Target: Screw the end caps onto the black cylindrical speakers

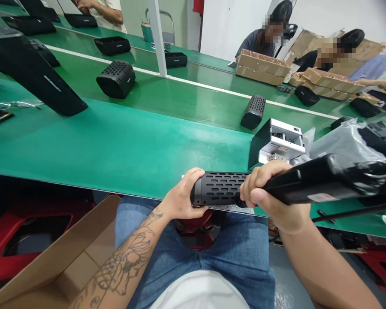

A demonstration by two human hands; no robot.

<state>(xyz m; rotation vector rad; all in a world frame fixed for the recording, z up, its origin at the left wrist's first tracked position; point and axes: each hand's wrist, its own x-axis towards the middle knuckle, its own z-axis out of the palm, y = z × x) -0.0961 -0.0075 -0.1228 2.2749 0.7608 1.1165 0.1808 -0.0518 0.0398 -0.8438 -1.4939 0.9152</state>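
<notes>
At the near edge of the bench, my left hand [185,195] is wrapped round one end of a black perforated housing [217,187], which looks like a speaker shell lying on its side. The fist of my right hand [270,193] grips a black electric screwdriver [309,180] with a metal hanging ring at its rear. Its front end points down at the right part of the housing; my fingers hide the tip, so contact cannot be made out. Just behind my right hand stands a black-and-white screw feeder [278,143].
More black housings [116,79] [253,112] sit on the green conveyor [193,96] beyond the bench. A large black case [35,73] stands at the left. Plastic-wrapped parts [344,139] lie at the right. An open carton [83,253] is beside my left leg. Other people work across the line.
</notes>
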